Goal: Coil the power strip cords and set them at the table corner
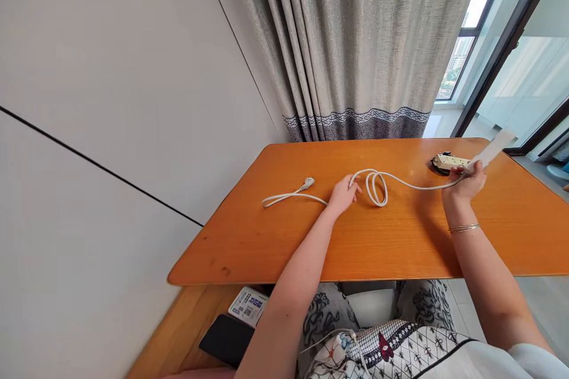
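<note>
A white power strip (492, 149) is held up at an angle over the table's right side, with my right hand (467, 183) closed round its cable end. From there its white cable (413, 186) runs left and makes a loose loop above the tabletop. My left hand (343, 194) is closed on the cable left of that loop. Past this hand the cable lies bent on the table and ends in a white plug (307, 183). Just behind my right hand sits a cream power strip (448, 161) with a black cord, partly covered by the hand.
The orange wooden table (267, 243) has rounded corners and stands close to a white panelled wall (111, 130). A grey curtain (364, 41) hangs behind it. Low at the left, a black phone-like slab (227, 340) and a printed white card or box (248, 306) lie on wood.
</note>
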`<state>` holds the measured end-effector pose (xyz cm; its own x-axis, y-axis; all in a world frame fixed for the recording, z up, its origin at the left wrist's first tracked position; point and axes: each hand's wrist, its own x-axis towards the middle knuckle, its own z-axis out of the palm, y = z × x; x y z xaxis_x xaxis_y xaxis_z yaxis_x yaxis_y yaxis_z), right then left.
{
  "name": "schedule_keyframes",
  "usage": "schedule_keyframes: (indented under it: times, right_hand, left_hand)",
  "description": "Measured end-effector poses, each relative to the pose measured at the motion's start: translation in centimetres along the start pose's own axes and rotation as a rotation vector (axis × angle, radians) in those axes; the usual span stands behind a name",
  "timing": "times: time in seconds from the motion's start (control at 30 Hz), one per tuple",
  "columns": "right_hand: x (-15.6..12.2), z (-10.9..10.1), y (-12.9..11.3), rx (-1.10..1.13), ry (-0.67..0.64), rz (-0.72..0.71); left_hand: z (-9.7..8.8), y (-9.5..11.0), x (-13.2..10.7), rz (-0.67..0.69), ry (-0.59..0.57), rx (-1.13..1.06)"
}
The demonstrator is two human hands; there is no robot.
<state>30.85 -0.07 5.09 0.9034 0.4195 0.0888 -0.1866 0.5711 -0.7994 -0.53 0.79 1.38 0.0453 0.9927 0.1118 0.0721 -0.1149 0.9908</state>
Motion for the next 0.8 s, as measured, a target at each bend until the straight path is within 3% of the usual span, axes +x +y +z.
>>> schedule_keyframes:
  times: [0.1, 0.27, 0.37, 0.5, 0.7, 0.8]
  right_hand:
    - [3.0, -1.8, -0.6, -0.121, 0.13, 0.027]
    - [7.6, -5.5, -1.8, -0.342, 0.351, 0.054]
    - [9.9, -7.4, -2.2, -0.486, 0.439, 0.047]
    - [11.5, -9.2, -1.7, -0.675, 0.48, -0.005]
    - [12.8, -11.0, -0.1, -1.036, 0.543, -0.097]
    - [13.8, -11.2, 0.2, -1.135, 0.569, -0.056]
  left_hand:
    - [-3.2, 0.6, 2.0, -0.029, 0.281, -0.242]
    - [-11.2, 1.5, 3.4, 0.035, 0.785, -0.503]
    - [-14.4, 1.2, 3.4, 0.054, 0.985, -0.601]
    - [-15.1, 0.4, 3.6, 0.066, 1.098, -0.671]
    - [-15.2, -0.1, 3.9, 0.062, 1.086, -0.66]
    - [-15.5, -0.1, 3.6, 0.046, 1.082, -0.646]
